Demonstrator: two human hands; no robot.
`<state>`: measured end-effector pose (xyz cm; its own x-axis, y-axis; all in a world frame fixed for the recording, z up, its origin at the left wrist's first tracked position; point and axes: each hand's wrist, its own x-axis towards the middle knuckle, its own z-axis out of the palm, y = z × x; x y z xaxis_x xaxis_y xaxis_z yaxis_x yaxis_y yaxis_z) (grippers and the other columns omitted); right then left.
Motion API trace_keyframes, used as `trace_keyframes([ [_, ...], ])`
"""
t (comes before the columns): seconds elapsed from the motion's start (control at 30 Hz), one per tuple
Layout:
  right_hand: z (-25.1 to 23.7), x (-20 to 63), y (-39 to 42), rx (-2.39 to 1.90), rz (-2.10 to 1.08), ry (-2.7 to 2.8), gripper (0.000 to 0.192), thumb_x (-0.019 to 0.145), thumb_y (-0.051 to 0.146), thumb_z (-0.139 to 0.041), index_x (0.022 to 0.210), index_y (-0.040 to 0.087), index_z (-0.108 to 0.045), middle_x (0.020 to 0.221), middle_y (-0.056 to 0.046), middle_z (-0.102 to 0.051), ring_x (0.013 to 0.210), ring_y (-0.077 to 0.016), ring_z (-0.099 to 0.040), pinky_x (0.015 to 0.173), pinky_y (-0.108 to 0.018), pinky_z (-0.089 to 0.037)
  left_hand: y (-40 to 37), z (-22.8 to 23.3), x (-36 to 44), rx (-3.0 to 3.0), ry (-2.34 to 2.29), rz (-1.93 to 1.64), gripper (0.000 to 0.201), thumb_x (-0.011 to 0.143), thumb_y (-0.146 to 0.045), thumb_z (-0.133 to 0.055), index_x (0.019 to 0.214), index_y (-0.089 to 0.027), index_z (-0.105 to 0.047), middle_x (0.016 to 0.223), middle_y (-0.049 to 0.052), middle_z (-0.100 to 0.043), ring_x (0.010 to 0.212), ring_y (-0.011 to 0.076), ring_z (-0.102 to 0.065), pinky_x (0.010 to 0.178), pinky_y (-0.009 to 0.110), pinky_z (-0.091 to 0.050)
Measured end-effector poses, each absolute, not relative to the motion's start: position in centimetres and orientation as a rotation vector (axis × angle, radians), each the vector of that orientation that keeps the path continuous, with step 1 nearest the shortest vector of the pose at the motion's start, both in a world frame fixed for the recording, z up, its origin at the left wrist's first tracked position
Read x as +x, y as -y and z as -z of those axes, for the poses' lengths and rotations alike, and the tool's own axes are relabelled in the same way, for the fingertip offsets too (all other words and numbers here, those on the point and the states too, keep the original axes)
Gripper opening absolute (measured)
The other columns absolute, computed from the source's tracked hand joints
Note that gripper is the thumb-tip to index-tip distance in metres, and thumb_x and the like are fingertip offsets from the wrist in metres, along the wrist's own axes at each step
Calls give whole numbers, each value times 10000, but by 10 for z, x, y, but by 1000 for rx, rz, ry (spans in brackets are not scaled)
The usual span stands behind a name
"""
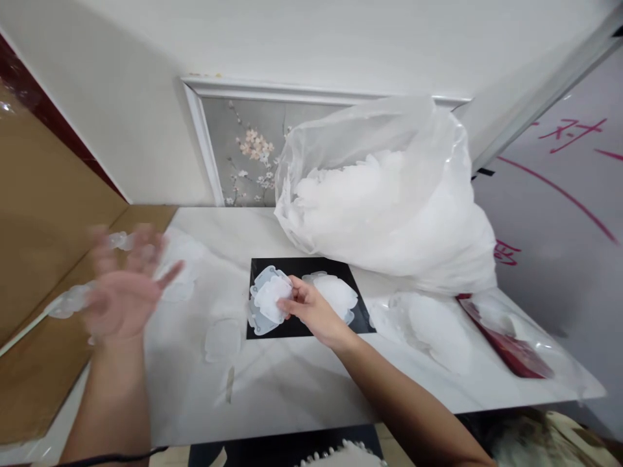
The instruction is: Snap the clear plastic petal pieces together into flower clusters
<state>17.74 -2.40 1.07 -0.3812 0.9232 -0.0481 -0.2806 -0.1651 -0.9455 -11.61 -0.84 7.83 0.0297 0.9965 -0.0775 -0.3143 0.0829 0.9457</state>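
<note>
My right hand point(311, 310) pinches a translucent white plastic piece point(270, 299) with scalloped edges, over the left part of a black mat point(360, 319) on the white marble table point(292, 383). More such pieces point(335, 292) lie on the mat just right of that hand. My left hand point(124, 292) is raised above the table's left side, palm up, fingers spread and motion-blurred, holding nothing that I can make out. Loose clear pieces point(182, 266) lie beyond it, and one point(222, 339) lies on the table between the hands.
A large clear plastic bag point(389, 201) full of white pieces stands at the back right. Another pile of pieces point(433, 327) lies right of the mat, beside a red flat object point(511, 350) under plastic. A framed flower picture point(243, 155) leans against the wall. Brown cardboard point(29, 363) borders the left.
</note>
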Motion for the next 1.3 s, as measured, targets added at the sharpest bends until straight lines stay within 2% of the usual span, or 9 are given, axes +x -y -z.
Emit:
trace_keyframes([
  [0.1, -9, 172, 21, -840, -1700, 1256, 241, 737, 339, -721, 901, 213, -597, 730, 41, -557, 629, -110, -503, 604, -253, -432, 3, -57, -68, 939, -782, -961, 695, 684, -660, -720, 1260, -284, -620, 1280, 106, -658, 1144, 321, -604, 859, 419, -530],
  [0.23, -1, 172, 16, -1024, -1384, 1350, 492, 739, 287, -723, 1196, 267, -539, 1147, -46, -569, 676, -118, -567, 623, -298, -512, 9, -20, -13, 755, -947, -810, 377, 787, -416, -748, 1050, -147, -710, 916, 109, -745, 753, 198, -690, 626, 255, -518],
  [0.37, 3, 181, 15, -1031, -917, 1734, 287, 821, 307, -694, 1101, 271, -646, 1424, -106, -462, 1042, -252, -605, 926, -475, -511, 11, -12, 2, 571, -995, -963, 199, 862, -306, -677, 966, -141, -718, 835, 65, -736, 693, 159, -666, 592, 233, -513],
  [0.47, 5, 185, 14, -934, -819, 1938, 298, 821, 334, -720, 1111, 281, -678, 1370, -95, -570, 1276, -323, -484, 1074, -561, -395, 9, -19, -1, 554, -934, -972, 190, 887, -279, -634, 967, -130, -721, 891, 82, -747, 760, 181, -676, 654, 262, -542],
  [0.6, 5, 184, 15, -954, -811, 1906, 145, 913, 314, -597, 1004, 297, -709, 1197, -66, -694, 1291, -298, -494, 1095, -548, -371, 9, -20, -6, 602, -975, -992, 167, 863, -253, -665, 915, -109, -731, 873, 89, -748, 725, 163, -662, 611, 231, -522],
  [0.87, 3, 185, 11, -900, -1429, 895, 318, 820, 534, -664, 821, 248, -524, 819, -1, -692, 805, -198, -693, 834, -409, -561, 3, -25, -18, 614, -1064, -892, 236, 914, -270, -578, 1033, -130, -725, 946, 119, -761, 814, 212, -716, 684, 269, -564],
  [1.0, 2, 188, 7, -737, -1696, 688, 386, 717, 434, -793, 974, 244, -575, 905, -3, -717, 860, -201, -714, 896, -415, -556, -2, -32, -25, 591, -1099, -870, 323, 946, -308, -505, 1146, -134, -690, 1006, 135, -759, 854, 228, -729, 693, 284, -577],
  [1.13, 1, 190, 8, -661, -1832, 560, 292, 709, 322, -801, 909, 222, -613, 957, -18, -724, 952, -212, -708, 987, -430, -515, -3, -37, -30, 594, -1084, -851, 360, 946, -349, -497, 1179, -140, -677, 1056, 136, -752, 871, 233, -731, 729, 294, -581],
  [1.3, 0, 191, 9, -651, -1925, 519, 229, 808, 430, -701, 914, 239, -635, 1024, -20, -725, 1005, -216, -689, 953, -421, -520, -2, -38, -31, 606, -1075, -839, 355, 954, -367, -475, 1161, -162, -678, 1001, 110, -761, 838, 236, -733, 691, 298, -575],
])
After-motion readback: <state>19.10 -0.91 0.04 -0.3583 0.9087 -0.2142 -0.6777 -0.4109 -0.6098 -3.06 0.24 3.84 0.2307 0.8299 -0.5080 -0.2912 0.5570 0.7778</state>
